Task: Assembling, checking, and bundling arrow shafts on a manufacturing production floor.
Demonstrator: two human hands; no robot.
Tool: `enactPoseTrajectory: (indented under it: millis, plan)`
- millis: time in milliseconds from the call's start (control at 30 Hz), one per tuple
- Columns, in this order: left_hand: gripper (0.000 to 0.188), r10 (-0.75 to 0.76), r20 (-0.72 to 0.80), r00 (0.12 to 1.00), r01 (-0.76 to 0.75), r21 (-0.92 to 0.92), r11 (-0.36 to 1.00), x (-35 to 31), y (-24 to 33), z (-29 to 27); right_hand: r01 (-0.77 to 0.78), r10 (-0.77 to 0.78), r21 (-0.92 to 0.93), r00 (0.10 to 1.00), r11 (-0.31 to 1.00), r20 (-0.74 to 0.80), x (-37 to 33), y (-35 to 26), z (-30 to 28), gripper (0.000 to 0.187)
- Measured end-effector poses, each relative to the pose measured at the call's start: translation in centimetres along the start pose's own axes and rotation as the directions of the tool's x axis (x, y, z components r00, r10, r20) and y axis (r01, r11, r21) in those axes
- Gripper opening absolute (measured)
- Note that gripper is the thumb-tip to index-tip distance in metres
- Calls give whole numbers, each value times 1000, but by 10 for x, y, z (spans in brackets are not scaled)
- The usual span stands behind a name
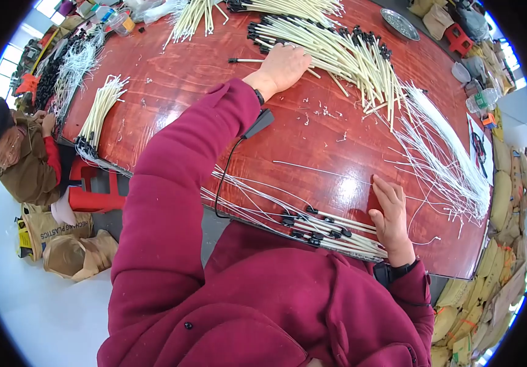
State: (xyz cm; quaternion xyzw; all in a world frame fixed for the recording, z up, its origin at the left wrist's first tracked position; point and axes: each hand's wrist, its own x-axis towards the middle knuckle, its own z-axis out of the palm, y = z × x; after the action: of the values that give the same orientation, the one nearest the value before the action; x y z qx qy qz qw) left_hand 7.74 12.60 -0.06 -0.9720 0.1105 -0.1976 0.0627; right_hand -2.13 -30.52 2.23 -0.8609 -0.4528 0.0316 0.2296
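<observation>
My left hand (285, 66) reaches across to the near edge of a large pile of thin cream tubes with black end pieces (337, 52). Its fingers are bent around a single cream tube (248, 60), whose black end sticks out to the left; the fingertips are partly hidden. Close to the front edge, my right hand (390, 214) lies on the table with fingers stretched and thumb apart. A thin white cord (318, 169) runs up to its fingertips. Beside that palm, several cream tubes with black ends and white cords (331, 232) lie along the edge.
A red table (214, 128) carries a bundle of white cords (450, 153) on the right and another tube bundle (101, 110) at left. A metal dish (400, 24) stands far right. A black cable (219, 189) hangs below my left forearm. Another person (25, 150) sits left.
</observation>
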Motion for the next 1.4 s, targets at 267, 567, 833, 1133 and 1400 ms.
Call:
enactPoseTrajectory:
  millis: [267, 567, 833, 1133, 1400]
  plan:
    - [10, 88, -110, 990, -81, 69, 994, -7, 2, -10, -18, 22, 54, 997, 998, -72, -2, -3, 5, 65]
    - [14, -24, -13, 1000, 12, -557, 830, -124, 18, -94, -20, 22, 46, 998, 999, -59, -3, 6, 4, 62]
    - [12, -136, 250, 959, 269, -640, 719, -202, 54, -121, -44, 46, 43, 998, 998, -46, -3, 3, 5, 60]
    - [14, -133, 239, 962, 262, -663, 701, -200, 63, -120, -75, 77, 42, 996, 996, -43, -4, -2, 7, 58]
    - [13, -153, 248, 957, 284, -671, 685, -197, 68, -119, -72, 72, 10, 996, 997, -54, -4, -2, 10, 57]
